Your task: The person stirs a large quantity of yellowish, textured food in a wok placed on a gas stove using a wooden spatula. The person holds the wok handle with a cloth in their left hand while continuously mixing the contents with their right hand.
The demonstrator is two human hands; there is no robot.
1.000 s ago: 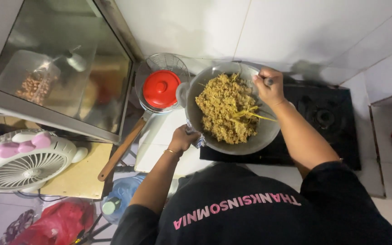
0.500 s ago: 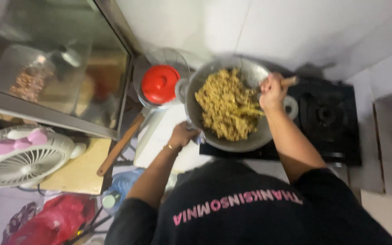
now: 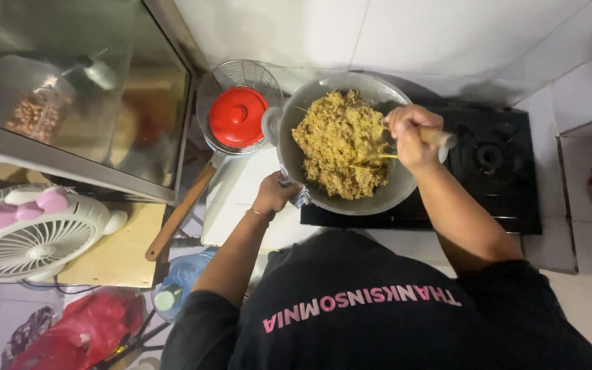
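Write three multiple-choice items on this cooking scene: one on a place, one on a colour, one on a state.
1. Where does the wok sit?
A. on the black stove
B. on the floor
C. in a sink

2. What colour is the lid beside the wok?
A. blue
B. red
C. green

3. What is the right hand doing?
A. hanging empty
B. resting on the fan
C. gripping a wooden utensil handle

Answers: 1 A, it rests on the stove's left side; 2 B, a red lid lies in the strainer; 3 C, fingers wrap the handle above the food.

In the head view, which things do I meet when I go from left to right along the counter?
White fan → wooden handle → red lid → left hand → wok of fried noodles → right hand → free stove burner.
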